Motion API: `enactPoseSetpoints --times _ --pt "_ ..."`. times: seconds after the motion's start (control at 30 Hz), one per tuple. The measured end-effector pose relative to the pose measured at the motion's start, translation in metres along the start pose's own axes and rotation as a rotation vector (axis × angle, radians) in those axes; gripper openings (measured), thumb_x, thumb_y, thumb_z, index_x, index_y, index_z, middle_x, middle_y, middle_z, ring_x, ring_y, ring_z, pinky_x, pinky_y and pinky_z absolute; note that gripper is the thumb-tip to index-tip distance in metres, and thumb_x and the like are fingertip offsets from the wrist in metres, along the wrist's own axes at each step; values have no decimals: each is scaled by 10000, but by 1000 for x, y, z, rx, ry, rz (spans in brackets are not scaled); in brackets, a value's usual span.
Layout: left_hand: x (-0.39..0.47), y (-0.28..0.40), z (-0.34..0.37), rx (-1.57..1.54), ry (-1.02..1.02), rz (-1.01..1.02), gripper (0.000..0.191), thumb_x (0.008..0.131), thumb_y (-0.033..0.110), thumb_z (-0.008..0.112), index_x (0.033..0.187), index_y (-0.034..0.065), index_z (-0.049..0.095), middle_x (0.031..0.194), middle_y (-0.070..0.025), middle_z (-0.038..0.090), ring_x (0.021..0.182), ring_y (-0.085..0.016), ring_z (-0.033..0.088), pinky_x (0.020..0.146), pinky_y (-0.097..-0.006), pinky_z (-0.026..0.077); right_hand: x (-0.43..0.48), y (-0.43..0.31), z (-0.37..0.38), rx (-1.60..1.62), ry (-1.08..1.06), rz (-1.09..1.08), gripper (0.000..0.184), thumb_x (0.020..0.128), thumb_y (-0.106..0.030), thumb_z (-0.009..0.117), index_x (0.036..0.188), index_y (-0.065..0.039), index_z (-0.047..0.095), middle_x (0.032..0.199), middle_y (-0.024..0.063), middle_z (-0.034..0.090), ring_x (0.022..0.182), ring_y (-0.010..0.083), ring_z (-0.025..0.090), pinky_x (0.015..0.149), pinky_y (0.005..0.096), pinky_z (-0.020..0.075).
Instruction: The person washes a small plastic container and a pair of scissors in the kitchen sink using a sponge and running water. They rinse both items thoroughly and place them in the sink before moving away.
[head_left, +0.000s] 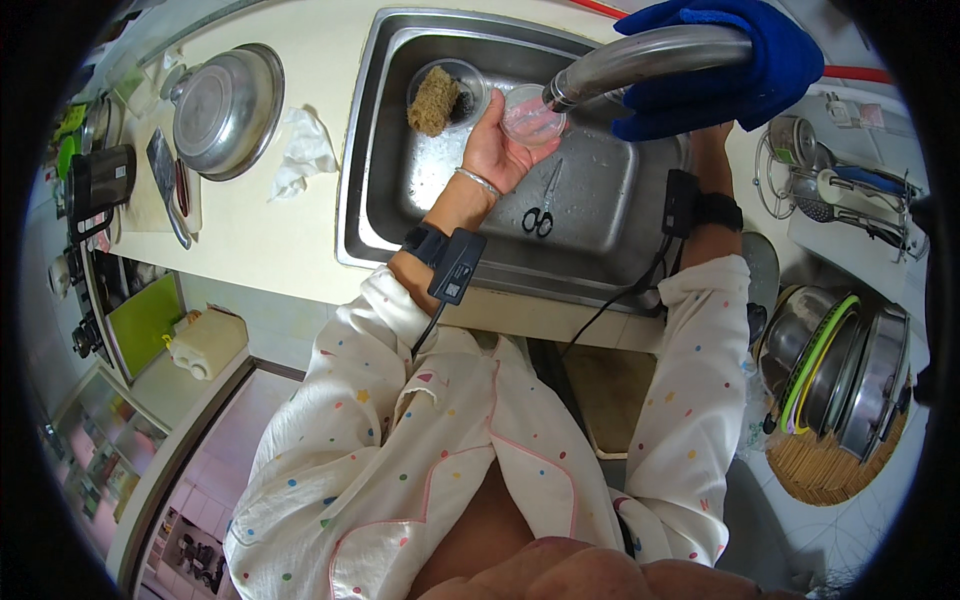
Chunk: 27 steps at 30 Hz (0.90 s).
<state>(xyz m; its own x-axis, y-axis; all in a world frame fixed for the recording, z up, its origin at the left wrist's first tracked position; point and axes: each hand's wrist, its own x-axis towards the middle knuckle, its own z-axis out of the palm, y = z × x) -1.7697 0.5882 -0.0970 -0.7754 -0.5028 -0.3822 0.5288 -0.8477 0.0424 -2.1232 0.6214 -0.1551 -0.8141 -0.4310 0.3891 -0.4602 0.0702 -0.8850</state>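
Note:
My left hand (504, 154) holds a clear round lid or shallow dish (531, 116), tilted right below the mouth of the metal faucet (652, 56). My right hand (711, 136) reaches to the sink's right rim; the blue cloth (720, 75) draped around the faucet hides most of it, so its fingers do not show. Scissors with black handles (540, 217) lie on the floor of the stainless steel sink (405, 217), below my left hand. At the sink's back left, a brown scrubbing sponge (433, 101) rests in a clear round container (474, 79).
Left of the sink are a crumpled white cloth (304, 154), an upturned metal basin (217, 112), and a cleaver (166, 180) on a cutting board (139, 202). To the right stand a utensil rack (780, 180) and several stacked pans (862, 390). A black cable (615, 296) crosses the sink's front edge.

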Motion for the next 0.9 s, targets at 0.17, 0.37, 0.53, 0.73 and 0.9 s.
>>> enactPoseSetpoints --times 0.17,0.37,0.53,0.73,0.9 --pt "5 0 -2 44 141 30 490 888 526 426 1103 94 510 1056 -145 576 994 -300 577 721 -400 522 -41 -19 -12 -16 -77 338 354 848 -259 555 1075 11 582 1107 181 588 992 305 563 854 348 438" --pt "21 -3 -15 309 288 48 553 831 589 491 1021 70 488 860 -65 549 769 -210 575 597 -316 455 -168 -131 24 358 -523 634 260 825 -170 637 1036 -25 593 1002 16 600 831 100 553 754 253 437" --pt "24 -6 -15 451 250 103 616 822 593 505 1180 97 430 964 -66 505 876 -181 526 690 -304 450 -199 -184 48 74 -506 80 245 721 -38 670 958 -19 610 965 78 612 909 257 575 851 313 420" --pt "8 10 6 189 -13 125 655 887 588 346 1308 87 369 1147 -110 501 1003 -231 508 896 -387 423 -195 -201 47 54 -677 -340 205 732 -41 607 935 -29 623 1031 115 584 987 310 519 873 393 409" --pt "2 1 17 -31 -134 -21 621 920 544 277 1322 83 383 1253 -143 480 1075 -284 495 932 -376 411 -190 -195 55 -17 -577 -229 215 755 -71 545 950 -48 634 1075 125 571 1012 336 501 908 414 379"
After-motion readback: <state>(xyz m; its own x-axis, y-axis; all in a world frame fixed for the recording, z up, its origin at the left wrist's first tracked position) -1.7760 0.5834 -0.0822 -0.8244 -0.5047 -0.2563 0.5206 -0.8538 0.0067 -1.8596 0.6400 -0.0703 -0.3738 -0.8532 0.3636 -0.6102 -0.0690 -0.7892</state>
